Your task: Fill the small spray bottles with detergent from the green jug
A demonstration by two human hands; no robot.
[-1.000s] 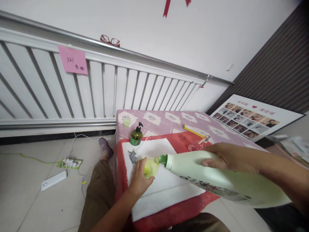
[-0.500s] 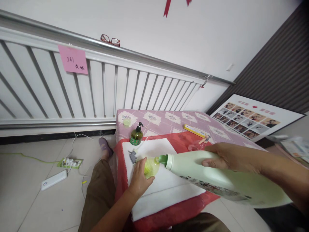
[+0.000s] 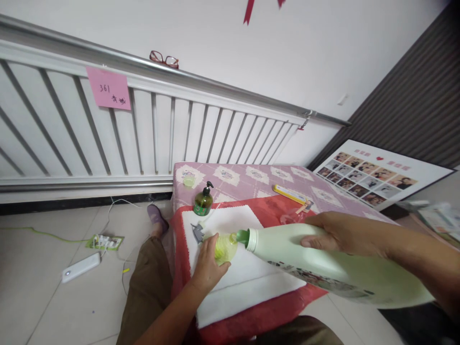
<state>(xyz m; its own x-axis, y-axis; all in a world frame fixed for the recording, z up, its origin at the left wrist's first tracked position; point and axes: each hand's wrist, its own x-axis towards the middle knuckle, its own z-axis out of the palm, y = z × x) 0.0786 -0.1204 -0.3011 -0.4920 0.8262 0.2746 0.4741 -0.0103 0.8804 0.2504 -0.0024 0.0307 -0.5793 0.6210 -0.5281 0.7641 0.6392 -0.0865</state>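
Note:
My left hand (image 3: 210,266) is wrapped round a small clear yellow-green bottle (image 3: 225,248) above a white towel (image 3: 247,287). My right hand (image 3: 325,232) grips a large pale green detergent jug (image 3: 298,249), tipped on its side with its mouth to the left. The jug's green spout meets the neck of the small bottle. Whether liquid is flowing is too small to tell. Just left of the small bottle lies a grey piece, like a trigger spray head (image 3: 197,232). Behind it stands a green pump bottle (image 3: 203,202) with a black top.
Red cloth (image 3: 258,314) lies under the towel on a table with a patterned cover (image 3: 247,175). A yellow packet (image 3: 289,194) and a small pale green cap (image 3: 189,181) are toward the back. A radiator (image 3: 215,129) runs behind. A power strip (image 3: 104,242) and cords are on the floor.

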